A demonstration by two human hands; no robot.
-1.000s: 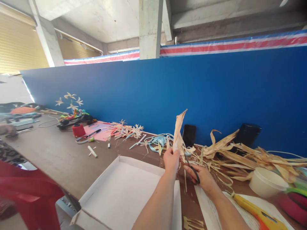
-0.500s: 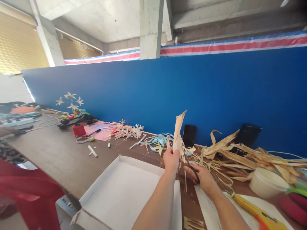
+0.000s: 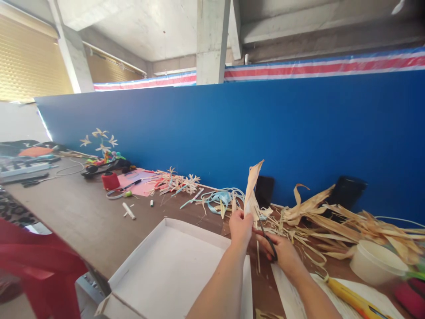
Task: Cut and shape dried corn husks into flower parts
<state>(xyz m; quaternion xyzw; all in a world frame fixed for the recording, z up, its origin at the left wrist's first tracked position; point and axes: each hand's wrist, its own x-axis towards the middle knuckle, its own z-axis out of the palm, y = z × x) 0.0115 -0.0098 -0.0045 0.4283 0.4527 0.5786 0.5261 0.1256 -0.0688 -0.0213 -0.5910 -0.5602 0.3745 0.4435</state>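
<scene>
My left hand (image 3: 241, 227) pinches a pale, dried corn husk (image 3: 252, 186), which stands upright above the fingers and tapers to a tip. Dark-handled scissors (image 3: 271, 247) are in my right hand (image 3: 280, 249), their blades pointing up along the husk's right side. Whether the blades touch the husk I cannot tell. A narrow pale strip hangs below the hands. Behind and to the right lies a heap of dried husks (image 3: 345, 221) and thin strips. Just left of the husk is a tangle of light blue ribbon (image 3: 222, 198).
An open white box lid (image 3: 166, 266) lies left of my forearms. A yellow utility knife (image 3: 352, 297) rests on paper at right, near a white tub (image 3: 378, 262). Husk flowers (image 3: 189, 181), red tape (image 3: 110, 180) and a marker (image 3: 129, 211) lie leftward. A blue partition (image 3: 212, 128) stands behind.
The view has shifted slightly, so most things appear a little to the right and lower. My hands keep nearly the same hold on the husk and the scissors.
</scene>
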